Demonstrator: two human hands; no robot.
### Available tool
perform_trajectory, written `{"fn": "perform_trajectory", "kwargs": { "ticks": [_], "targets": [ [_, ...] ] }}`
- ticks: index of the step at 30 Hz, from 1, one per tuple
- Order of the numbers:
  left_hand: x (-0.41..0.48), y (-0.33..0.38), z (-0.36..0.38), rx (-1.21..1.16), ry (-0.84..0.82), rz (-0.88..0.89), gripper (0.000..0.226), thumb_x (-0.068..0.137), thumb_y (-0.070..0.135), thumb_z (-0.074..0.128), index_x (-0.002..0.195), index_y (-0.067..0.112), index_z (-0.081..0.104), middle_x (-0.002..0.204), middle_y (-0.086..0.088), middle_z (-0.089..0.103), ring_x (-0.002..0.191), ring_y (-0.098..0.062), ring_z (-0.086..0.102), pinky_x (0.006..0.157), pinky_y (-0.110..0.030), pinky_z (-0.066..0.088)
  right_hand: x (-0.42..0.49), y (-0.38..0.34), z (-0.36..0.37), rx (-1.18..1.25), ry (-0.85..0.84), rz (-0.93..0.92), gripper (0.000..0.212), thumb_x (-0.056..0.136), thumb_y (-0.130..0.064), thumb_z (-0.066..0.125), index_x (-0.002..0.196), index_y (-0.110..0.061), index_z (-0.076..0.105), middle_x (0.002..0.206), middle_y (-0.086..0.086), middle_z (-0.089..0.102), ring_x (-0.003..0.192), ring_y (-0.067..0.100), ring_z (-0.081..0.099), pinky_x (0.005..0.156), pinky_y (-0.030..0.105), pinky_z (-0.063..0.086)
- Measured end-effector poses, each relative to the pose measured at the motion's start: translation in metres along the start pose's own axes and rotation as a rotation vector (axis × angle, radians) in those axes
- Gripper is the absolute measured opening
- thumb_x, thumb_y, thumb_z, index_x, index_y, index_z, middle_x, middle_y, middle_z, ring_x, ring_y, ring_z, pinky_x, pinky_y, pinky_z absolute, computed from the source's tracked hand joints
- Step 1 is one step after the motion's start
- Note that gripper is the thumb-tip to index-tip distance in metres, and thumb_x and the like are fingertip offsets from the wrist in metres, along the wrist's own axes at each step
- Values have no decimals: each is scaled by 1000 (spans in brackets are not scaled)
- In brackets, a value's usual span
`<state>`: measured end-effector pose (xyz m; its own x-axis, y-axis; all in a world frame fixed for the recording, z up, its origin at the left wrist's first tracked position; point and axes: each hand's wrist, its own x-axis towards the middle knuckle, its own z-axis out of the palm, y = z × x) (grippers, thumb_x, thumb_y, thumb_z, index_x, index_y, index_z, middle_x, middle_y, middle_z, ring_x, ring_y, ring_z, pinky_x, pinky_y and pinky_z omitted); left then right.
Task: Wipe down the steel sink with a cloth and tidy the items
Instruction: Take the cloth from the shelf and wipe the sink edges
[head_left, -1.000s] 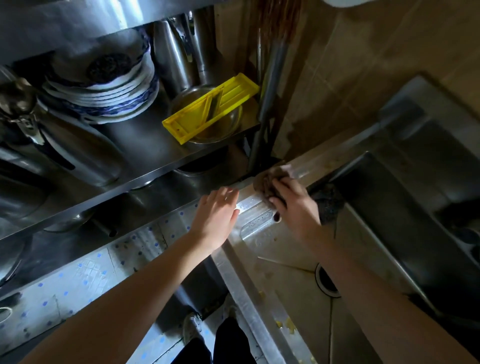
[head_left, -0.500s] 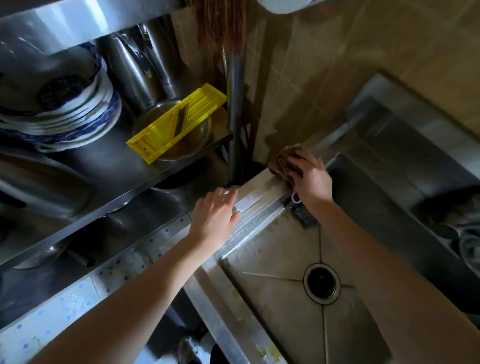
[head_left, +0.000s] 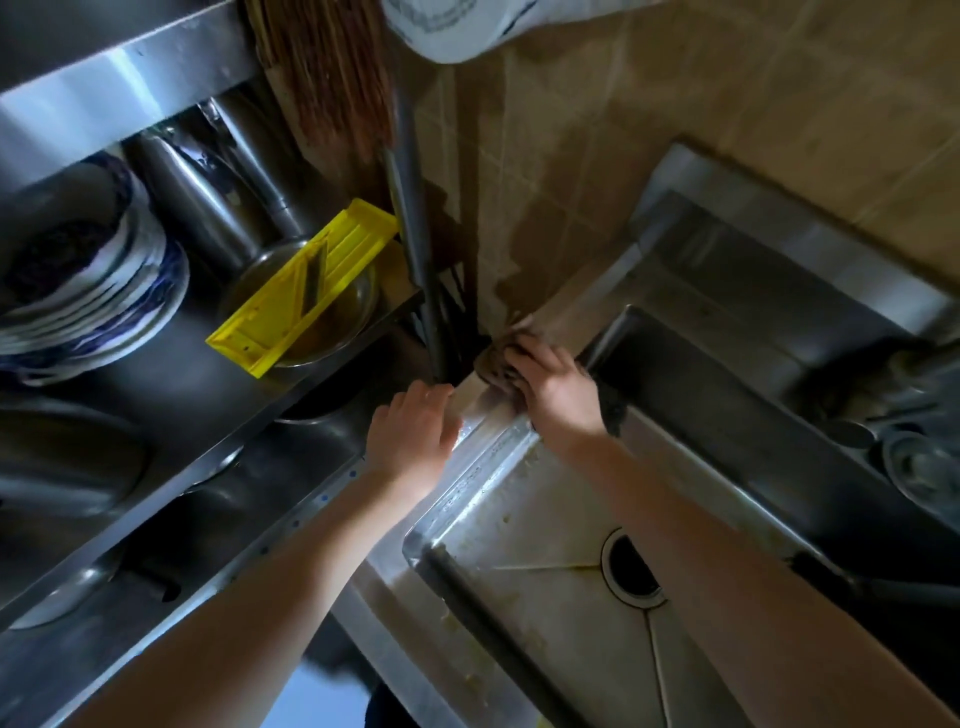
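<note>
The steel sink (head_left: 524, 603) fills the lower middle, its drain (head_left: 632, 569) to the right and food specks on its floor. My right hand (head_left: 558, 389) grips a brown cloth (head_left: 493, 366) and presses it on the sink's rim at the far left corner, by the tiled wall. My left hand (head_left: 413, 439) rests flat on the left rim (head_left: 485, 431), fingers straight, just beside the right hand. A dark scrub pad (head_left: 615, 410) shows under my right wrist.
A steel shelf (head_left: 171, 364) at left holds stacked blue-and-white plates (head_left: 98, 291), a yellow slicer (head_left: 306, 286) over a steel bowl and metal jugs. A broom (head_left: 332, 78) stands in the corner. A second basin (head_left: 779, 395) with dishes lies at right.
My right hand has slid the cloth along the rim further into the far corner by the wall. The left hand stays on the left rim. The view has shifted rightwards.
</note>
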<state>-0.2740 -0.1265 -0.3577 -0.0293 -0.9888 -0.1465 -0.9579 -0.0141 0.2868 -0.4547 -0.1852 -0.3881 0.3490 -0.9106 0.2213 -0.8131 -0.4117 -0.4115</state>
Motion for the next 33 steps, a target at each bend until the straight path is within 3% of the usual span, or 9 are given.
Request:
{"fn": "perform_trajectory", "kwargs": {
  "ticks": [5,12,16,21,28,33],
  "targets": [
    [15,1,0,31,-16,63,35,93,33,47,126,20,50,113,-7,55,102,-27,55,82,-39,42,3,10,1,-98,40,-55,43,71,1,69,113,-8,68,125,12,63,97,37,63,78,44,54],
    [42,5,0,-29,-80,160,36,92,31,50,127,22,47,116,-5,54,107,-27,54,85,-40,43,30,52,-6,-32,131,153,36,80,-2,61,114,-12,68,128,7,61,99,37,58,80,42,50],
    [49,6,3,-126,-119,127,42,91,29,51,132,23,41,121,-2,51,111,-22,53,90,-38,47,54,79,-13,9,172,327,36,84,-3,53,117,-13,67,133,4,58,104,37,53,85,43,49],
    [70,11,-1,-146,-145,194,45,91,30,51,133,21,41,126,-4,50,112,-24,52,90,-39,45,72,91,-21,22,124,445,39,85,-4,61,122,-17,63,137,1,54,114,33,50,94,43,46],
    [105,28,-7,-138,-177,306,42,93,28,47,135,20,42,120,-7,51,111,-28,51,91,-45,43,50,68,-11,-29,211,289,34,79,-2,66,113,-6,69,125,11,63,100,37,59,82,41,54],
    [126,34,-9,-107,-185,376,39,91,24,56,129,19,54,120,-2,58,109,-24,54,91,-43,46,59,82,-15,-236,112,221,47,68,4,72,114,-7,67,126,12,62,91,37,61,72,41,53]
  ]
}}
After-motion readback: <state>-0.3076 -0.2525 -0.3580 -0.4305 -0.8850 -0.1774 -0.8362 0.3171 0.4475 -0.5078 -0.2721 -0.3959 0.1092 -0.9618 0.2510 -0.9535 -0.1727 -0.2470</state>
